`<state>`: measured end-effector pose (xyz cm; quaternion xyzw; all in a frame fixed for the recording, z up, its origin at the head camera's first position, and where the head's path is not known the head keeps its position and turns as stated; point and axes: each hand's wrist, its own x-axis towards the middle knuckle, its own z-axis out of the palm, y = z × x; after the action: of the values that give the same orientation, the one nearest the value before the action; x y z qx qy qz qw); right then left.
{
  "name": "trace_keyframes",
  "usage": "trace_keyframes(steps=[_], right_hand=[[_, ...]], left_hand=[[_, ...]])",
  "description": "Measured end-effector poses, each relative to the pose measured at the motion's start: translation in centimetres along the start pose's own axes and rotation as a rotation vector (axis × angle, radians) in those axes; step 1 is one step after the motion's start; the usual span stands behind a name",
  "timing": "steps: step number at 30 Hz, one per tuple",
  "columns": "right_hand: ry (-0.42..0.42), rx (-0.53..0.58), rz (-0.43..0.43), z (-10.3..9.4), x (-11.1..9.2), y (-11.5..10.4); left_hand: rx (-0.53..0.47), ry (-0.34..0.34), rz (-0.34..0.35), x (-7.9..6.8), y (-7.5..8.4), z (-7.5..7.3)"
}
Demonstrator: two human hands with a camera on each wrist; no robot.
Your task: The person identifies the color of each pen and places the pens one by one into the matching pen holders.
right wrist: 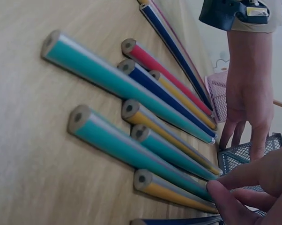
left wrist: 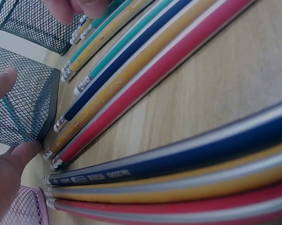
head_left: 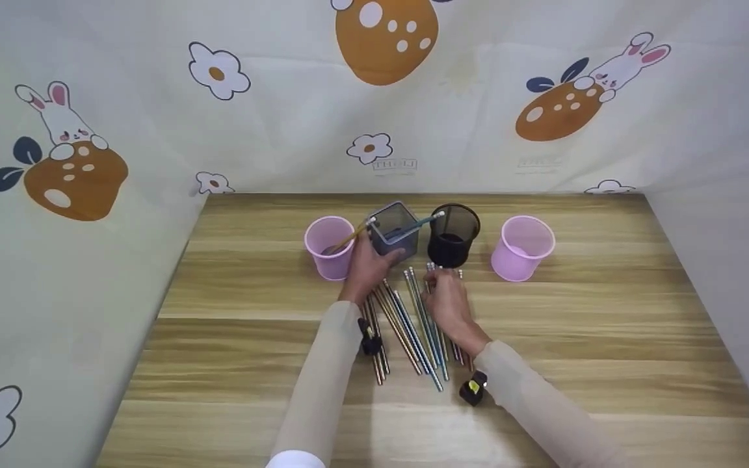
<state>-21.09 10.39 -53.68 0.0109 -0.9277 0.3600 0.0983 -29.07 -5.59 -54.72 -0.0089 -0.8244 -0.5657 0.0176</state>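
Note:
My left hand holds the grey square mesh pencil holder, with thumb and fingers spread about its near side. A green pencil leans inside that holder. Over the eraser ends of the loose pencils, my right hand pinches at a green pencil with thumb and forefinger; the exact contact is partly hidden. In the left wrist view, red, yellow, blue and green pencils lie on the wood, erasers toward the holders.
A pink mesh cup with a yellow pencil stands left of the square holder. To the right are a black round mesh cup and another pink cup. A patterned cloth hangs behind the wooden table.

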Motion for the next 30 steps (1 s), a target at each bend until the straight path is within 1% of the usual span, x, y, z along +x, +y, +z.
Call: trace_keyframes(steps=[3,6,9,11,14,16,20,25,30], right_hand=[[-0.009,-0.03,-0.033,0.0,0.1,-0.2],[-0.039,-0.057,-0.049,-0.2,0.1,-0.6],[-0.061,-0.097,-0.057,-0.2,0.2,-0.9],[-0.067,-0.143,-0.059,-0.1,0.3,-1.1],[-0.06,-0.207,-0.062,0.1,0.4,-1.1],[-0.059,-0.221,-0.046,0.2,0.5,-1.2],[-0.055,-0.167,0.004,-0.1,0.7,-1.4],[-0.045,-0.111,0.051,-0.9,0.8,-1.8],[-0.073,-0.066,0.125,-2.0,1.2,-2.4]], left_hand=[[0.018,0.005,-0.002,-0.1,0.0,-0.1],[0.034,0.01,0.002,-0.1,-0.1,-0.1],[0.037,0.014,0.0,-0.2,-0.2,-0.2],[0.039,0.015,-0.002,-0.3,-0.2,-0.2],[0.051,0.015,-0.008,-0.3,-0.1,-0.1],[0.051,0.012,-0.006,-0.2,0.0,0.0],[0.037,0.008,-0.005,-0.1,0.0,0.0],[0.021,0.01,-0.005,-0.1,-0.1,0.1],[-0.008,0.004,-0.006,-0.1,-0.1,0.1]])
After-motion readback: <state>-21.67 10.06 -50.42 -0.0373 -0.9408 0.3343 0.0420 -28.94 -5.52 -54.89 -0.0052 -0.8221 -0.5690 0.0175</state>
